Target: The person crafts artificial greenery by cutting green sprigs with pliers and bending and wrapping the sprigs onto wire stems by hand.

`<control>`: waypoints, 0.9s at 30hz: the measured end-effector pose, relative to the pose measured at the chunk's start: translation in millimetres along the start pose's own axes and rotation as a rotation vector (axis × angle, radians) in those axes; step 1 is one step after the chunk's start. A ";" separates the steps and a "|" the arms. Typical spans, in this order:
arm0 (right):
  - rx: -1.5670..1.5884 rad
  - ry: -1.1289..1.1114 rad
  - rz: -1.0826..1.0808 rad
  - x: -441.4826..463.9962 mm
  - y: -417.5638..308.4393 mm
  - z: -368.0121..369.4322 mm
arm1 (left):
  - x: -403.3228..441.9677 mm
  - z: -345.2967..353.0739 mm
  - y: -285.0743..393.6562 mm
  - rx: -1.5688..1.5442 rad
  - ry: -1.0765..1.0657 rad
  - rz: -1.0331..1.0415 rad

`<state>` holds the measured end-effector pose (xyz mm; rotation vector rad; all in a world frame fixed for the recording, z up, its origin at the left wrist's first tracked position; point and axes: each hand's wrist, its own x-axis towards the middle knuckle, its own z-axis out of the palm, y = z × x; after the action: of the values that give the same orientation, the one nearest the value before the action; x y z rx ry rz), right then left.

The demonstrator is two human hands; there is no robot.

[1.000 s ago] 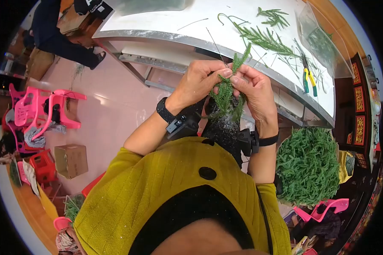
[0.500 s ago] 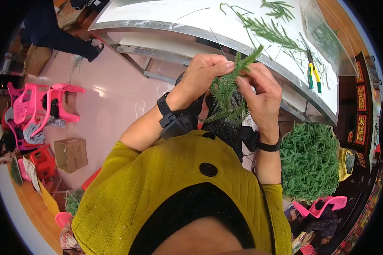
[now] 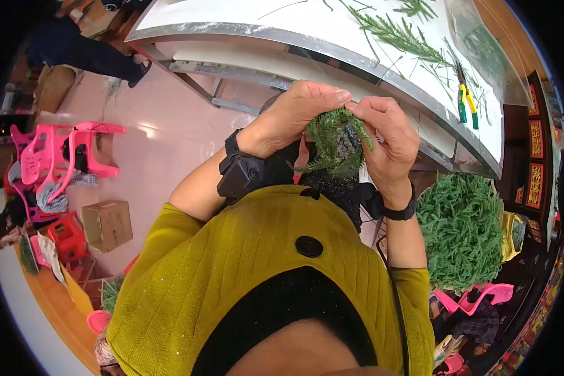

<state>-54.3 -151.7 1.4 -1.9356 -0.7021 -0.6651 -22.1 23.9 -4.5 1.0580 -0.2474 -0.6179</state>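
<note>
A green artificial pine sprig (image 3: 332,141) hangs between my two hands, above my lap. My left hand (image 3: 304,106) pinches its top from the left, thumb pointing inward. From the other side my right hand (image 3: 388,128) closes thumb and fingers on the same top end, and the fingertips of both hands nearly touch. The sprig's needled tips curve downward below the fingers. What exactly lies between the fingertips is partly hidden. On the white table (image 3: 232,15) ahead lie another pine branch (image 3: 404,37) and pliers with yellow and green handles (image 3: 467,103).
A large heap of green sprigs (image 3: 460,232) stands at my right. Pink chairs (image 3: 50,153), a red stool (image 3: 69,238) and a cardboard box (image 3: 106,224) are on the floor at left. A person's leg (image 3: 100,56) shows at upper left. The table's metal edge (image 3: 319,47) runs just past my hands.
The sprig's upper tip, which stuck up past my fingers, now bends down by my right hand. The thin wire above my left hand no longer shows. My fingertips have come closer together.
</note>
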 end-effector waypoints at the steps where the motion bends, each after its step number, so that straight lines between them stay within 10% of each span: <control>1: -0.023 0.011 -0.039 -1.1 2.1 1.0 | -0.5 -0.1 0.9 -0.012 -0.003 -0.012; 15: -0.062 -0.105 -0.036 -2.0 -7.1 -6.9 | -8.4 -10.4 15.1 0.270 -0.128 -0.172; 27: -0.154 -0.019 0.290 -12.9 -17.4 5.6 | 2.4 -5.2 -35.1 1.193 0.278 0.695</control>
<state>-74.6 -142.4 0.3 -2.1339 -0.3779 -0.5329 -30.1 14.3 -37.8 2.0290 -0.7438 0.4090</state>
